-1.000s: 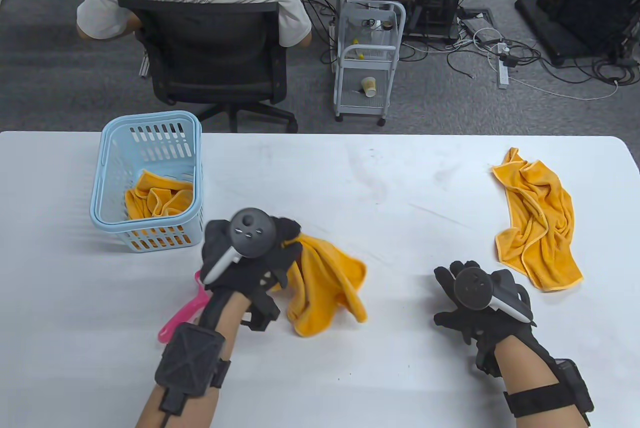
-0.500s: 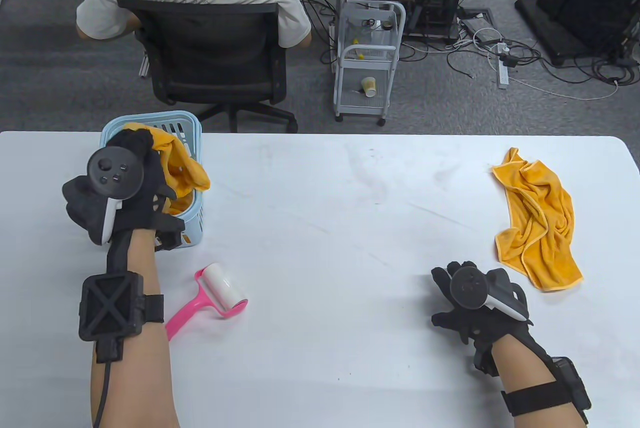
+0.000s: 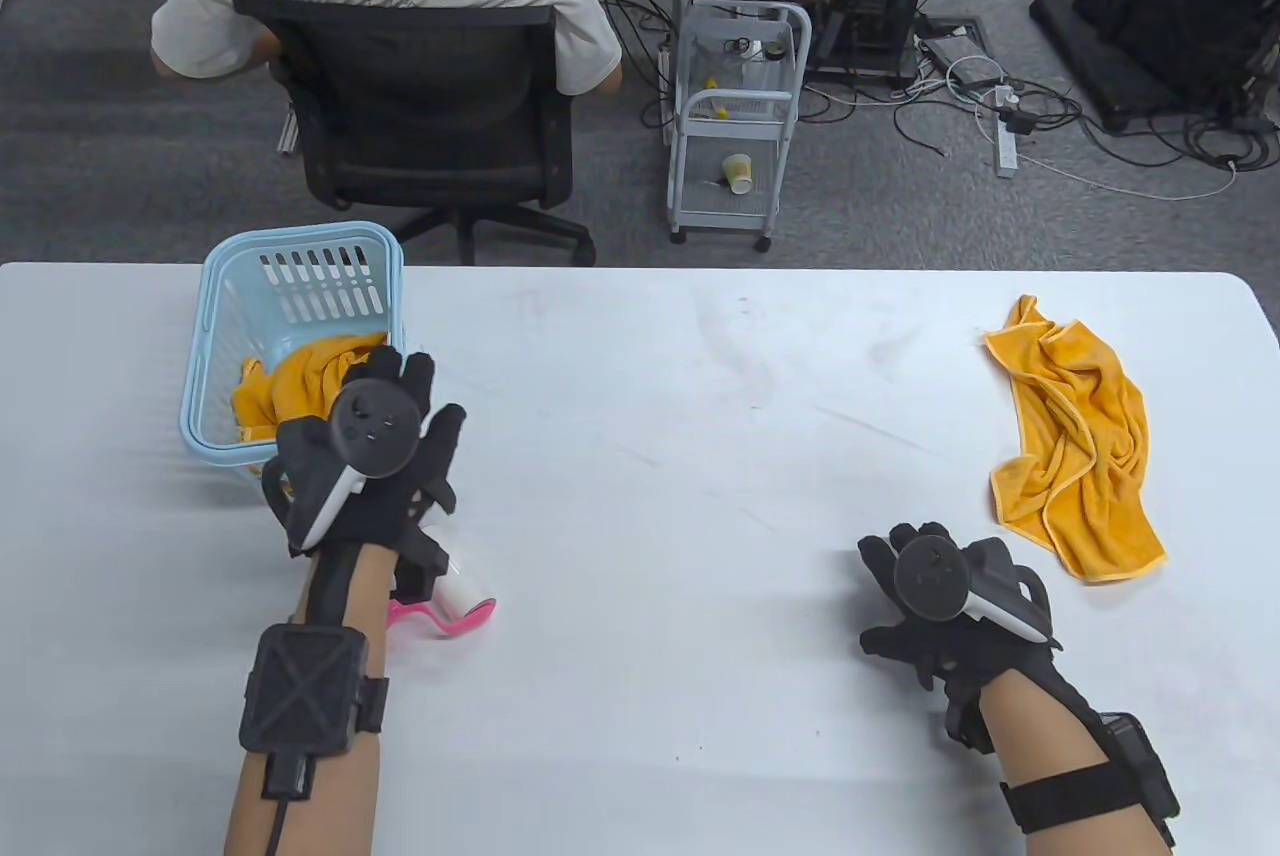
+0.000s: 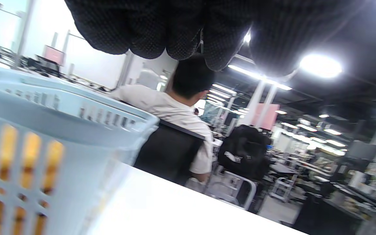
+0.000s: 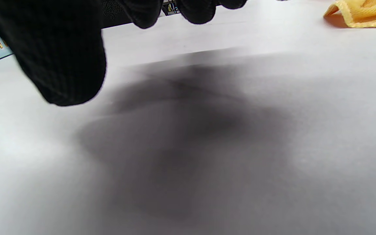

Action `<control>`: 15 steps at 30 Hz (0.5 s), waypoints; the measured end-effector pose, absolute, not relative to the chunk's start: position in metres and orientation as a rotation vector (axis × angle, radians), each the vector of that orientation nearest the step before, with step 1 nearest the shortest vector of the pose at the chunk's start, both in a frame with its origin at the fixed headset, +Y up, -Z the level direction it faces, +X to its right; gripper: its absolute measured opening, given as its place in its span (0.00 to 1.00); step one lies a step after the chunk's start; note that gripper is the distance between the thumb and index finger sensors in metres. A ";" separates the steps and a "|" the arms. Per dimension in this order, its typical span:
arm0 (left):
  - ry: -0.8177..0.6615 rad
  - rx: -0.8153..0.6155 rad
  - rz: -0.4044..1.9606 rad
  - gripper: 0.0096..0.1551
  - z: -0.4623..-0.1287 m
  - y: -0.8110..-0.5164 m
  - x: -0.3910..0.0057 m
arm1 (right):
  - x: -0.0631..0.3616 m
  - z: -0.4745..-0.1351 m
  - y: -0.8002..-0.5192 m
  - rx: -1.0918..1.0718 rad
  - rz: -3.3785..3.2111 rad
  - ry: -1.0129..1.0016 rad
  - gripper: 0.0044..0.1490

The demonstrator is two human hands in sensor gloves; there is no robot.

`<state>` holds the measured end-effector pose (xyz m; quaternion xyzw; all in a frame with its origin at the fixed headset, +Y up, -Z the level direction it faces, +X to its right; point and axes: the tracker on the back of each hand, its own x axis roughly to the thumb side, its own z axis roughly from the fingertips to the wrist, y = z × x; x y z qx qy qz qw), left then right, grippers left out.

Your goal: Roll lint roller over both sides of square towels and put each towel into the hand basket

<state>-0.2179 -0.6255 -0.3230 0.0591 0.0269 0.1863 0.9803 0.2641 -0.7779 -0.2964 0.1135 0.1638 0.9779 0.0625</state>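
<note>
Left hand [image 3: 370, 456] by the basket [image 3: 225, 441], both hands holding nothing.

The left forearm covered most of the pink lint roller [image 3: 455, 601], and the orange towels in the basket [image 3: 300, 376] showed only partly behind the fingers. The left wrist view showed orange through the basket slots. The right hand [image 3: 950, 596] rested with relaxed fingers on the white table [image 3: 700, 456], near the crumpled towel [image 3: 1085, 436]; its wrist view caught only a towel corner.
</note>
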 end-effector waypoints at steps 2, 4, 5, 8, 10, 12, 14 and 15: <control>-0.001 0.097 0.388 0.35 -0.311 -0.631 -0.195 | 0.264 -0.296 -0.779 0.339 2.962 0.499 0.61; -0.051 0.080 0.388 0.36 -0.297 -0.644 -0.170 | 0.263 -0.296 -0.781 0.333 2.967 0.503 0.61; -0.065 0.077 0.379 0.36 -0.291 -0.652 -0.160 | 0.263 -0.295 -0.781 0.331 2.969 0.499 0.61; -0.087 0.064 0.325 0.37 -0.278 -0.675 -0.141 | 0.264 -0.295 -0.781 0.315 2.966 0.483 0.62; -0.100 0.047 0.305 0.37 -0.274 -0.687 -0.136 | 0.264 -0.295 -0.781 0.306 2.964 0.467 0.62; -0.098 0.028 0.296 0.37 -0.275 -0.695 -0.135 | 0.265 -0.294 -0.781 0.288 2.977 0.438 0.62; -0.093 0.021 0.318 0.37 -0.276 -0.699 -0.136 | 0.271 -0.297 -0.779 0.228 2.984 0.389 0.63; -0.096 0.018 0.318 0.37 -0.276 -0.700 -0.136 | 0.275 -0.299 -0.779 0.186 2.980 0.365 0.63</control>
